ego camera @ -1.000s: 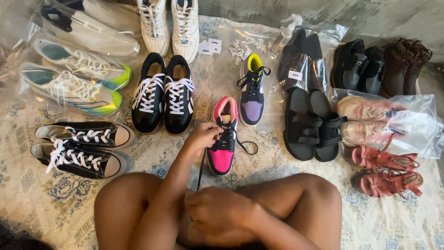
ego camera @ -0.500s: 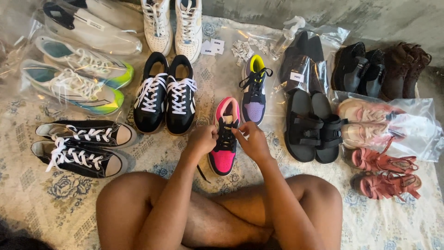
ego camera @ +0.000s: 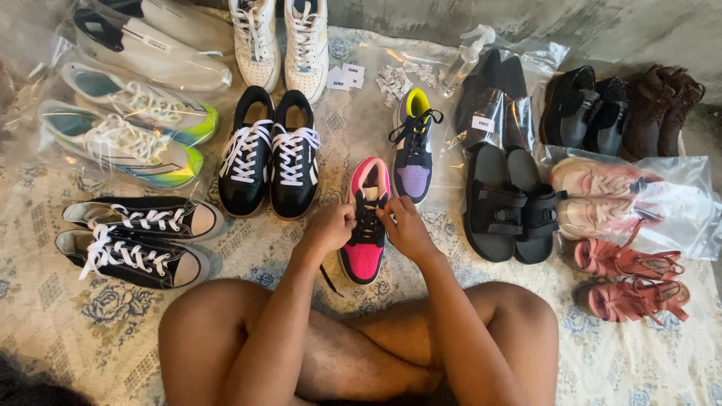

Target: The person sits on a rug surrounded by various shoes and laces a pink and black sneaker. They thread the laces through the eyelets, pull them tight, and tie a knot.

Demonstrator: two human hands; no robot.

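- We see our left hand and our right hand close together on a pink and black sneaker with black laces.
- Both hands are curled tight and pinch the black laces in the middle of the shoe. Our fingers hide the part they hold, so we cannot tell if there is a knot.
- The pink toe of the shoe sticks out just under our hands, and its pink heel shows just above them. One loose lace end hangs down under our left hand.
- Just above our right hand lies a purple and black sneaker with a yellow heel.
- Just above our left hand stands a pair of black sneakers with white laces.
- Far to the left of our left hand lie two black canvas shoes with white laces.
- Beside our right hand sit black strap sandals.
- Farther right, pale pink shoes lie in a clear plastic bag; the shiny bag makes them hard to see.
- Our bare crossed legs fill the bottom, and the picture edge cuts them off.
- All of it rests on a pale cloth with blue flowers.
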